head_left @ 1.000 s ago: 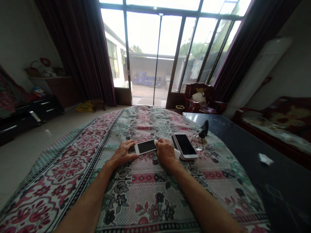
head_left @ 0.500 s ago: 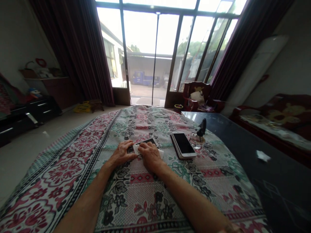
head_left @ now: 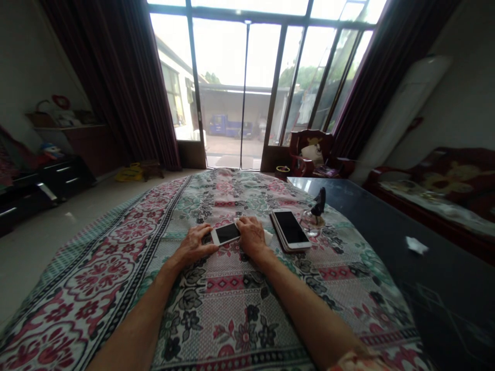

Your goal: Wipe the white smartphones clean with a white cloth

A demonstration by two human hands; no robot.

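A white phone (head_left: 226,233) with a dark screen lies flat on the flowered cloth (head_left: 232,288). My left hand (head_left: 194,243) rests at its left end, fingers curled on the edge and steadying it. My right hand (head_left: 251,235) covers the phone's right half, fingers pressed down on a white wipe (head_left: 267,236) whose corner sticks out to the right. A second white phone (head_left: 291,229) lies on top of a darker one just right of my right hand.
A small glass dish with a dark bird figure (head_left: 316,211) stands beyond the stacked phones. The cloth ends at a black glossy tabletop (head_left: 406,268) on the right, where a crumpled white scrap (head_left: 416,244) lies. Sofa, chair and glass doors are further off.
My right hand slid left across the phone's screen with the wipe, then back to the right half. The left hand stayed on the phone's left end.
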